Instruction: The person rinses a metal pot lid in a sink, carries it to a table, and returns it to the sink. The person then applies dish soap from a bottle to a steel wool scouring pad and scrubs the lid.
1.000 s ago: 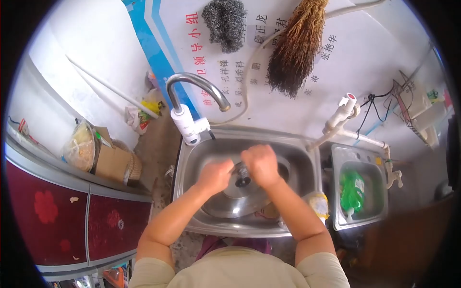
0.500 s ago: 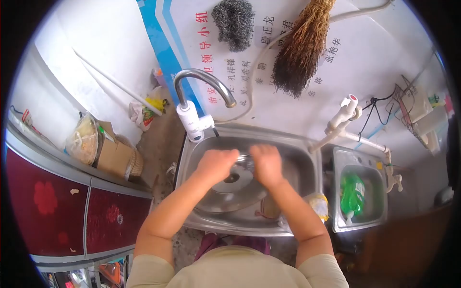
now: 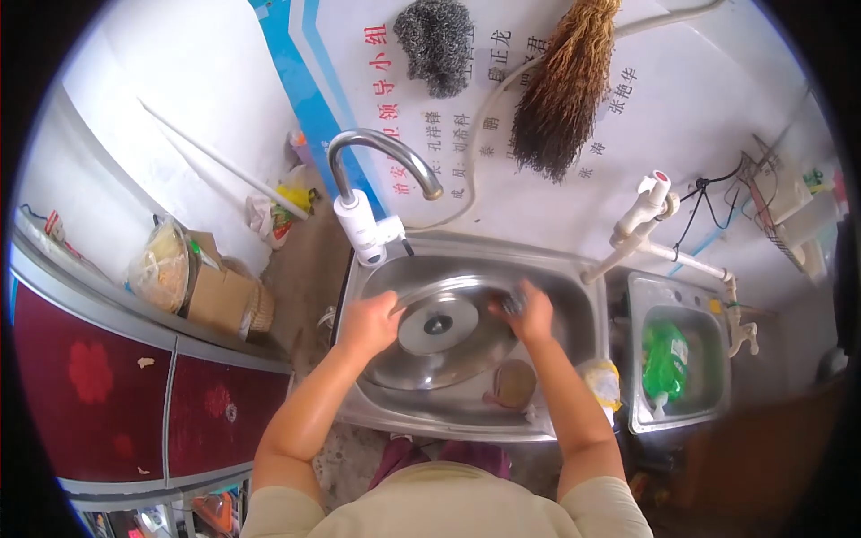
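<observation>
Lid (image 3: 439,339), mid-frame in sink (image 3: 574,359) | rim is pinched at left by left grip (image 3: 370,325) | scrubber (image 3: 513,304) is held in curled right grip (image 3: 535,314) | judged light, stiff, slick if wet; best held by rim

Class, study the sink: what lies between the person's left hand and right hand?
In the head view, a round metal lid with a dark centre lies between the left hand and the right hand, within the large sink.
</observation>
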`<state>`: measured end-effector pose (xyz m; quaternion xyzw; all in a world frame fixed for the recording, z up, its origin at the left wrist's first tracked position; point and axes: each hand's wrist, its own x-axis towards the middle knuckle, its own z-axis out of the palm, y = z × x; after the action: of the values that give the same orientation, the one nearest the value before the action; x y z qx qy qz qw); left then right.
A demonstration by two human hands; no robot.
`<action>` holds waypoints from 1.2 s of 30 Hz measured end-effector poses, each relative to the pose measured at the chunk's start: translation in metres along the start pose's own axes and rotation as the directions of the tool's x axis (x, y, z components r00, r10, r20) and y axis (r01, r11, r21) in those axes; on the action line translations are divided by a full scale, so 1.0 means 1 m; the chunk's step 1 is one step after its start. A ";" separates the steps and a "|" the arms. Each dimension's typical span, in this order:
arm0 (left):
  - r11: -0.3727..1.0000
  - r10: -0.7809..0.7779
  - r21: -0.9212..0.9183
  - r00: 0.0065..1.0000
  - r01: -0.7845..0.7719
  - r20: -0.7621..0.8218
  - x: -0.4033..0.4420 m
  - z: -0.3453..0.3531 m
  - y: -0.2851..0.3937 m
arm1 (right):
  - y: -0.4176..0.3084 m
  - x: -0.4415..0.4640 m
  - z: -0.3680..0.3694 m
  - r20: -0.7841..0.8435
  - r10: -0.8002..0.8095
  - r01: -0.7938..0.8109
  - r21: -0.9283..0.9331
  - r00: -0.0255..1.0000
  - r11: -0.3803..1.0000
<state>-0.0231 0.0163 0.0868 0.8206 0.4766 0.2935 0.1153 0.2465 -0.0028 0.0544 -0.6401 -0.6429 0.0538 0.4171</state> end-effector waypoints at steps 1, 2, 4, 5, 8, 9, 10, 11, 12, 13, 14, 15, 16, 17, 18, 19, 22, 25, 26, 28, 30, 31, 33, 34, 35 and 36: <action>0.998 0.070 -0.002 0.997 -0.070 0.015 0.009 0.000 0.013 | -0.003 0.007 0.000 -0.036 -0.138 0.136 -0.061 0.990 0.989; 0.991 0.134 -0.009 0.990 -0.134 0.032 0.015 0.003 0.025 | -0.043 0.023 -0.013 0.037 -0.313 0.315 -0.106 0.949 0.943; 0.989 0.142 -0.039 0.986 -0.139 0.082 0.021 0.017 0.035 | -0.085 0.027 0.003 0.141 -0.534 0.551 -0.148 0.833 0.821; 0.989 0.139 -0.065 0.988 -0.135 0.062 0.019 0.024 0.034 | -0.085 0.026 0.004 0.144 -0.535 0.553 -0.169 0.832 0.816; 0.982 0.172 -0.068 0.985 -0.174 -0.035 0.015 0.030 0.026 | -0.061 0.028 0.000 0.098 -0.500 0.509 -0.181 0.861 0.842; 0.981 0.181 -0.060 0.981 -0.185 -0.071 0.008 0.029 0.021 | -0.045 0.025 -0.004 0.083 -0.478 0.486 -0.171 0.874 0.857; 0.989 0.104 -0.098 0.990 -0.114 -0.099 0.001 0.026 0.014 | -0.026 0.018 -0.007 -0.001 -0.246 0.244 -0.119 0.969 0.962; 0.990 0.029 -0.135 0.991 -0.047 -0.128 -0.007 0.021 0.005 | 0.009 0.005 -0.003 0.052 0.041 -0.034 -0.122 0.998 0.992; 0.985 -0.048 -0.173 0.988 0.022 -0.150 -0.014 0.018 -0.003 | 0.039 -0.009 0.007 0.210 0.287 -0.278 -0.072 0.935 0.958; 0.983 -0.109 -0.161 0.983 0.085 -0.145 -0.019 0.019 -0.008 | 0.035 -0.012 0.008 0.170 0.304 -0.305 -0.021 0.938 0.952; 0.977 -0.158 -0.164 0.979 0.136 -0.128 -0.024 0.022 -0.013 | 0.031 -0.015 0.007 0.138 0.324 -0.331 0.031 0.936 0.943; 0.970 -0.199 -0.163 0.974 0.180 -0.107 -0.027 0.022 -0.018 | 0.026 -0.017 0.007 0.151 0.302 -0.306 0.005 0.941 0.952; 0.965 -0.226 -0.162 0.969 0.208 -0.100 -0.021 0.021 -0.022 | 0.023 -0.008 0.006 0.147 0.269 -0.270 -0.017 0.952 0.963; 0.975 -0.179 -0.149 0.980 0.164 -0.092 -0.014 0.021 -0.023 | 0.019 0.004 0.003 0.142 0.234 -0.230 -0.043 0.962 0.972; 0.982 -0.140 -0.138 0.988 0.129 -0.073 -0.012 0.019 -0.019 | 0.012 0.011 -0.001 0.123 0.108 -0.101 -0.064 0.987 0.993; 0.987 -0.103 -0.131 0.993 0.095 -0.052 -0.009 0.018 -0.012 | 0.002 0.018 -0.005 0.109 -0.021 0.030 -0.089 0.994 0.996; 0.992 0.105 -0.078 0.994 -0.103 0.023 0.024 0.017 0.031 | -0.047 0.035 -0.008 0.172 -0.487 0.513 -0.167 0.856 0.842; 0.983 0.124 -0.146 0.986 -0.108 0.108 0.027 0.027 0.036 | -0.059 0.033 -0.006 0.185 -0.522 0.552 -0.193 0.832 0.811; 0.983 0.103 -0.156 0.993 -0.092 0.065 0.025 0.028 0.033 | -0.051 0.033 -0.007 0.183 -0.511 0.540 -0.189 0.840 0.820; 0.981 0.051 -0.188 0.999 -0.053 -0.014 0.014 0.030 0.024 | -0.007 0.029 -0.001 0.068 -0.380 0.386 -0.163 0.922 0.908; 0.978 -0.083 -0.189 0.997 0.083 0.005 0.002 0.035 0.003 | 0.036 0.015 -0.001 0.261 0.248 -0.189 -0.232 0.933 0.954; 0.970 -0.153 -0.190 0.988 0.153 0.016 -0.002 0.036 -0.002 | 0.047 0.007 0.004 0.265 0.313 -0.278 -0.163 0.912 0.947; 0.963 -0.214 -0.171 0.977 0.209 -0.011 0.000 0.038 -0.006 | 0.062 -0.003 0.012 0.254 0.324 -0.309 -0.095 0.911 0.946; 0.960 -0.236 -0.161 0.972 0.231 -0.017 0.000 0.038 -0.006 | 0.066 -0.006 0.014 0.224 0.273 -0.258 -0.094 0.935 0.962; 0.959 -0.241 -0.157 0.970 0.238 -0.004 0.000 0.042 -0.013 | 0.070 -0.005 0.015 0.185 0.215 -0.200 -0.096 0.959 0.975; 0.959 -0.250 -0.142 0.968 0.247 0.002 0.001 0.042 -0.016 | 0.076 -0.007 0.014 0.140 0.294 -0.289 -0.054 0.946 0.956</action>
<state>-0.0087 0.0291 0.0459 0.7417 0.5549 0.3162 0.2050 0.2956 0.0107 -0.0035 -0.7292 -0.5708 0.1511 0.3460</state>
